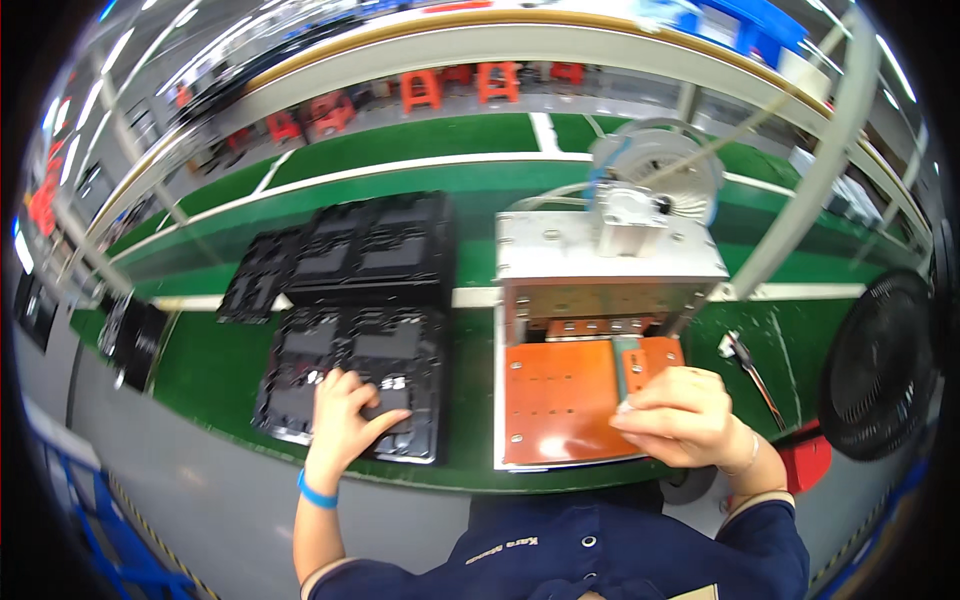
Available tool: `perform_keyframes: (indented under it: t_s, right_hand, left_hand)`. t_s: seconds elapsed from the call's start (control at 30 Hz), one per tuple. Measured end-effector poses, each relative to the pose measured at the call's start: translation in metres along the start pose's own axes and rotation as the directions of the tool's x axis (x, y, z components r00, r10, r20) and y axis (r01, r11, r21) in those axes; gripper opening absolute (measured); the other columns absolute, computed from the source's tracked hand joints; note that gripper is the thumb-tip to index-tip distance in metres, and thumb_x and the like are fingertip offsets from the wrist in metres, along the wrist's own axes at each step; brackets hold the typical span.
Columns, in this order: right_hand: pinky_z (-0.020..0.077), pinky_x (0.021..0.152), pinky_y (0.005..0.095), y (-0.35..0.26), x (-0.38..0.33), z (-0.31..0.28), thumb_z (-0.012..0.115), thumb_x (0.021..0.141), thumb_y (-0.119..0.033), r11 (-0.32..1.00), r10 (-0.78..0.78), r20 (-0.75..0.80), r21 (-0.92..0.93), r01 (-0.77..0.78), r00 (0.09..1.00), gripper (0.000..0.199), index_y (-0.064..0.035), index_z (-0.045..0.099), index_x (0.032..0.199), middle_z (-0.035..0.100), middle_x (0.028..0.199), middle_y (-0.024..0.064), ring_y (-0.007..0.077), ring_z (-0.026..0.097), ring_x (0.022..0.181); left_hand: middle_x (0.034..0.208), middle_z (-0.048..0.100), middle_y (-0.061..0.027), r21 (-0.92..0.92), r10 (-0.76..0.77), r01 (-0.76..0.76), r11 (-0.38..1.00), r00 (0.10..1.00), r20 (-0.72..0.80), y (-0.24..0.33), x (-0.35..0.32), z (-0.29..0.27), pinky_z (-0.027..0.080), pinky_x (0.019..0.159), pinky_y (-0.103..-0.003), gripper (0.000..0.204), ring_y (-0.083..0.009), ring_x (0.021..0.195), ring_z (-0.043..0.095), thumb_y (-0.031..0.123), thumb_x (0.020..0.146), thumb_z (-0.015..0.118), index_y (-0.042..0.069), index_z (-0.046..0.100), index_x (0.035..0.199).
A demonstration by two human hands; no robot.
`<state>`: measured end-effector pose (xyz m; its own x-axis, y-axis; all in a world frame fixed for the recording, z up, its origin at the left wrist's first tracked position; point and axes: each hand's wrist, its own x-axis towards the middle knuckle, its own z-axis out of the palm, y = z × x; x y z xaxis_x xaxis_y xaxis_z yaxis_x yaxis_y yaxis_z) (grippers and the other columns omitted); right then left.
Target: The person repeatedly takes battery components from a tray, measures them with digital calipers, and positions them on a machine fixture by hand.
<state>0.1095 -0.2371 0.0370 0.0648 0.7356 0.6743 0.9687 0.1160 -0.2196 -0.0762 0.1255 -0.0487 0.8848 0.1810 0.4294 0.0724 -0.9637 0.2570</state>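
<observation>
My left hand (pixel 342 418) rests over the near black plastic tray (pixel 428 400), its thumb stretched out to the right and its fingers bent down among the tray's pockets. Dark flat parts lie in those pockets, and the hand appears to hold none of them. My right hand (pixel 685 415) is pinched at the right side of an orange plate (pixel 560 400), which forms the bed of a metal press fixture (pixel 560 258). A small whitish bit shows at the fingertips, too small to name. Beside them a narrow green strip (pixel 620 365) runs along the plate.
Behind the near tray stands a stack of black trays (pixel 400 235), with another black tray (pixel 262 275) to its left. A pale reel (pixel 680 170) rises behind the fixture. Right of it lie a cable (pixel 755 375) and a black fan (pixel 880 350). Green matting (pixel 210 370) covers the bench.
</observation>
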Motion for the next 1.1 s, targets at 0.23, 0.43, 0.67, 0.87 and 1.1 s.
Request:
perform_keyframes:
  t_s: [0.23, 0.43, 0.67, 0.87, 1.1]
  right_hand:
    - [0.0526, 0.067, 0.0311, 0.018, -0.050, 0.015, 0.076, 0.078, -0.008, 0.901, 0.421, -0.044, 0.134, -0.412, 0.906, 0.014, -0.0052, 0.072, 0.091, 0.070, 0.084, 0.0058, 0.0216, 0.066, 0.073]
    - [0.0475, 0.078, 0.0333, 0.021, -0.052, 0.029, 0.077, 0.077, -0.007, 0.851, 0.523, -0.063, 0.094, -0.516, 0.850, 0.011, -0.0060, 0.071, 0.086, 0.069, 0.093, 0.0057, 0.0219, 0.063, 0.086]
    - [0.0447, 0.081, 0.0336, 0.022, -0.049, 0.041, 0.073, 0.079, -0.007, 0.872, 0.489, -0.002, -0.031, -0.489, 0.872, 0.017, -0.0084, 0.072, 0.096, 0.067, 0.094, 0.0026, 0.0219, 0.060, 0.089]
    - [0.0438, 0.095, 0.0401, 0.025, -0.038, 0.052, 0.071, 0.079, -0.006, 0.895, 0.441, 0.143, -0.134, -0.425, 0.886, 0.027, -0.0110, 0.070, 0.105, 0.064, 0.104, 0.0007, 0.0216, 0.056, 0.097]
    - [0.0431, 0.098, 0.0413, 0.021, -0.033, 0.058, 0.071, 0.078, -0.007, 0.883, 0.434, 0.146, -0.266, -0.387, 0.889, 0.027, -0.0077, 0.068, 0.105, 0.063, 0.104, 0.0014, 0.0219, 0.056, 0.101]
  left_hand:
    - [0.062, 0.044, -0.0057, 0.028, -0.061, 0.066, 0.997, 0.984, -0.169, 0.073, 0.017, -0.021, 0.032, 0.065, -0.038, 0.049, -0.0272, 0.065, 0.044, 0.034, 0.057, 0.088, 0.007, 0.048, 0.059]
    - [0.064, 0.053, -0.0040, -0.258, 0.100, -0.109, 0.960, 0.994, -0.046, 0.172, 0.068, 0.039, 0.035, 0.064, -0.037, 0.040, -0.0262, 0.064, 0.050, 0.028, 0.065, 0.087, 0.007, 0.053, 0.064]
    - [0.097, 0.064, -0.0110, -0.483, 0.101, -0.048, 0.874, 0.991, 0.085, 0.167, 0.053, 0.042, 0.047, 0.082, -0.038, 0.037, -0.0293, 0.090, 0.059, 0.015, 0.063, 0.086, 0.002, 0.071, 0.094]
    - [0.114, 0.068, -0.0086, -0.525, 0.277, -0.162, 0.836, 0.950, 0.147, 0.156, 0.046, 0.045, 0.047, 0.087, -0.037, 0.035, -0.0272, 0.105, 0.061, 0.009, 0.069, 0.080, 0.004, 0.073, 0.103]
    - [0.114, 0.066, -0.0084, -0.562, 0.347, -0.223, 0.796, 0.930, 0.123, 0.147, 0.045, 0.048, 0.046, 0.083, -0.035, 0.033, -0.0249, 0.099, 0.060, 0.004, 0.072, 0.074, 0.005, 0.072, 0.105]
